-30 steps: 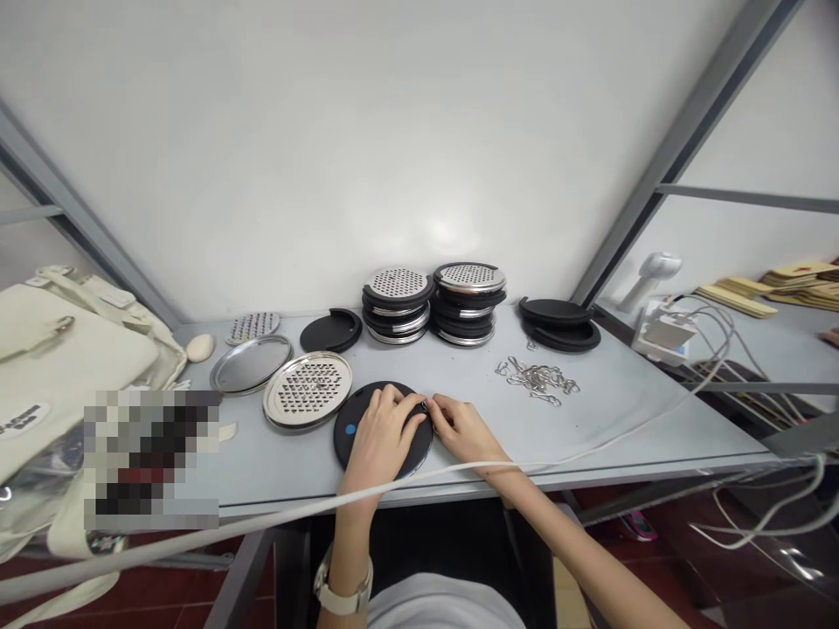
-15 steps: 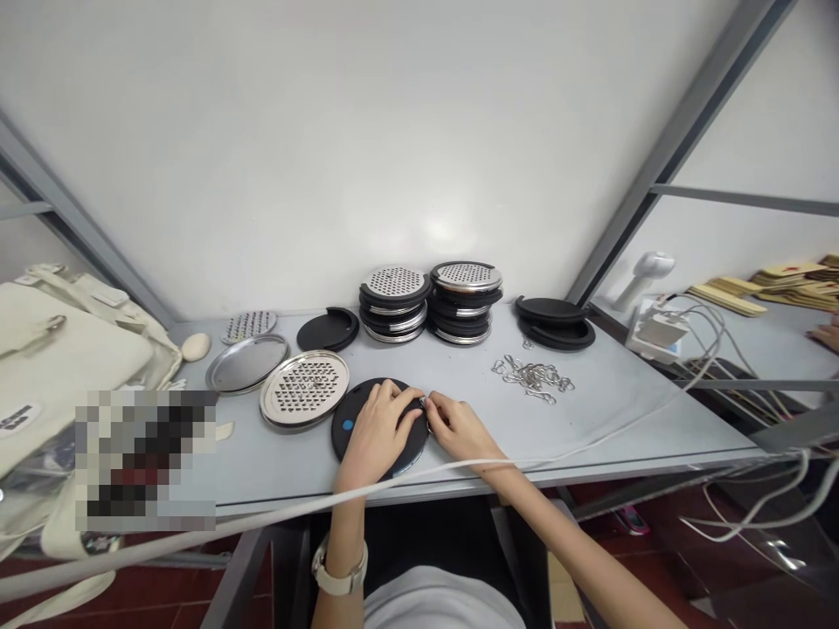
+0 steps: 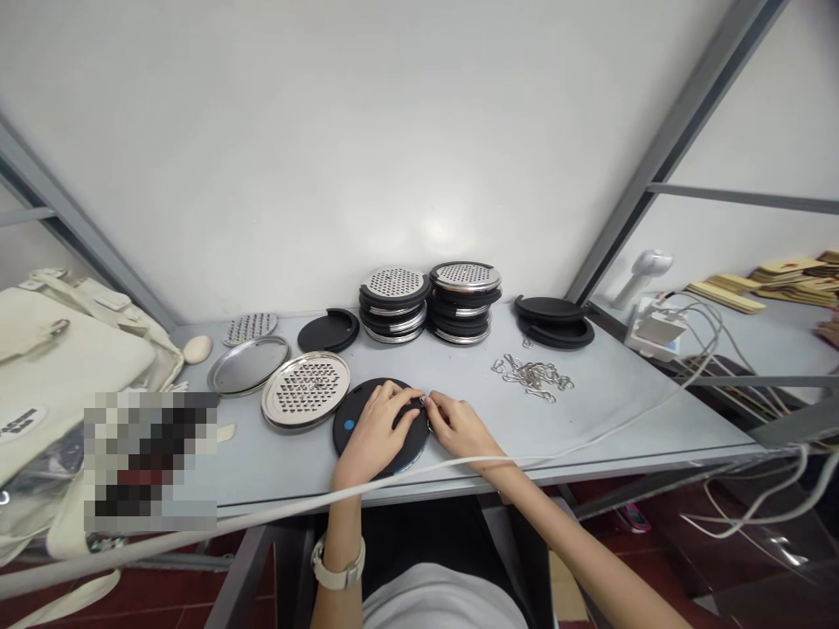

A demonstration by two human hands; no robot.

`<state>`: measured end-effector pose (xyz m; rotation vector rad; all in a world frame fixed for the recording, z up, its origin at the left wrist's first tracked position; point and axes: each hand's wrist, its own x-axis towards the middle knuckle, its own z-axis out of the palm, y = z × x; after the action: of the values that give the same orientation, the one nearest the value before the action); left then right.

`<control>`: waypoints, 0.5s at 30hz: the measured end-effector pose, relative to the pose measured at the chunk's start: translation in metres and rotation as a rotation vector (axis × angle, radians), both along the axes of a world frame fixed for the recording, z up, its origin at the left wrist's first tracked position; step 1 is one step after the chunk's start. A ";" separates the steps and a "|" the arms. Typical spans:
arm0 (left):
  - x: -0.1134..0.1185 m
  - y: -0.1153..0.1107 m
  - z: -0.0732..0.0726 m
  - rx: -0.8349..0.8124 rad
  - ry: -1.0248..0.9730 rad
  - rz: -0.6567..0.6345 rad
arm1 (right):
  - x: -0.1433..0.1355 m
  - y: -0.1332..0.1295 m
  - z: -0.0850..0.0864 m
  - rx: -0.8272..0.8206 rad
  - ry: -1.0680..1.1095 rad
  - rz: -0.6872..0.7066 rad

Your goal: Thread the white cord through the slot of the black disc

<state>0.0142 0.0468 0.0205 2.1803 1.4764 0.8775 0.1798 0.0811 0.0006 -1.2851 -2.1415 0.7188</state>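
Note:
A round black disc (image 3: pixel 356 404) with a blue dot lies at the table's front edge, a metal rim showing along its lower right. My left hand (image 3: pixel 380 432) rests over the disc, thumb and fingertips closing on its right edge. At that same edge, my right hand (image 3: pixel 461 428) pinches a small metal clip (image 3: pixel 423 401), mostly hidden by the fingertips. The two hands' fingertips nearly meet there. Just left of the disc lies a round metal grater plate (image 3: pixel 306 390). A loose pile of metal clips (image 3: pixel 534 376) lies to the right, beyond my right hand.
Two stacks of round graters (image 3: pixel 395 301) stand near the wall. Black holders (image 3: pixel 554 323) lie at the back right, another black holder (image 3: pixel 328 332) left of the stacks. Metal plates (image 3: pixel 249 367) and a bag (image 3: pixel 72 349) are on the left. A white cable (image 3: pixel 275 511) crosses in front.
Both hands stay at the disc's right edge with almost the same grip. The whole view has shifted very slightly.

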 end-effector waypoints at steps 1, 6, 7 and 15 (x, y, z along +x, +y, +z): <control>0.000 0.000 0.000 -0.003 -0.003 0.001 | 0.000 0.000 0.000 -0.005 0.002 0.000; -0.001 0.001 -0.001 -0.014 -0.018 0.004 | 0.001 0.001 -0.002 0.001 0.010 0.005; -0.001 0.001 -0.001 -0.016 -0.021 0.003 | 0.001 0.001 -0.003 0.007 0.010 0.005; 0.000 0.001 -0.002 -0.017 -0.032 -0.002 | 0.000 0.003 -0.006 0.020 -0.003 0.010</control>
<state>0.0137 0.0480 0.0183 2.1449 1.4612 0.8920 0.1802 0.0836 -0.0054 -1.2665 -2.1539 0.6982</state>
